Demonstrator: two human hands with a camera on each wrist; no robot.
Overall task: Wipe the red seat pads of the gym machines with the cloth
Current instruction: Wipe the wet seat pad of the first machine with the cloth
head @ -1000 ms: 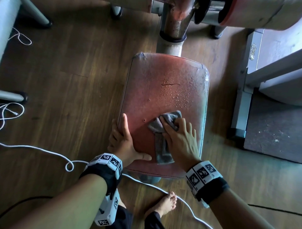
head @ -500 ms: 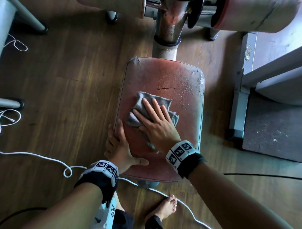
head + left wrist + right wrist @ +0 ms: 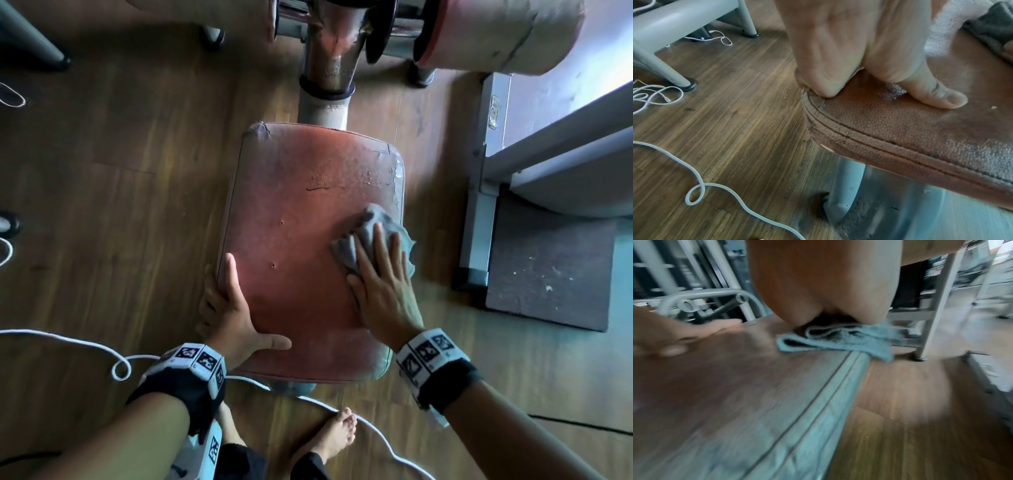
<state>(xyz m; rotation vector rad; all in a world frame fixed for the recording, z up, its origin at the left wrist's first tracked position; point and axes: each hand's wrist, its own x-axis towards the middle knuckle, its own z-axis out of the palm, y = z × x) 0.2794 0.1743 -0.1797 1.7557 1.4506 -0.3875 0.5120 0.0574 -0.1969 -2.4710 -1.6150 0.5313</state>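
Note:
The red seat pad (image 3: 301,260) fills the middle of the head view, worn, with water droplets toward its far right. A grey cloth (image 3: 371,226) lies bunched at the pad's right edge, one corner hanging over the side. My right hand (image 3: 380,281) presses flat on the cloth with straight fingers; the right wrist view shows the cloth (image 3: 838,340) under my palm. My left hand (image 3: 233,308) holds the pad's near left edge: thumb and index finger on top, other fingers curled over the side. The left wrist view shows the thumb on the pad (image 3: 900,123).
A metal post (image 3: 329,68) rises behind the pad, with a padded roller (image 3: 496,34) at the far right. A grey machine frame (image 3: 479,222) and a dark mat (image 3: 548,274) stand to the right. A white cable (image 3: 68,339) loops over the wooden floor near my bare foot (image 3: 335,435).
My right hand swept the cloth from the pad's near middle up to its left centre, then across to the right edge. My left hand kept its hold on the left edge.

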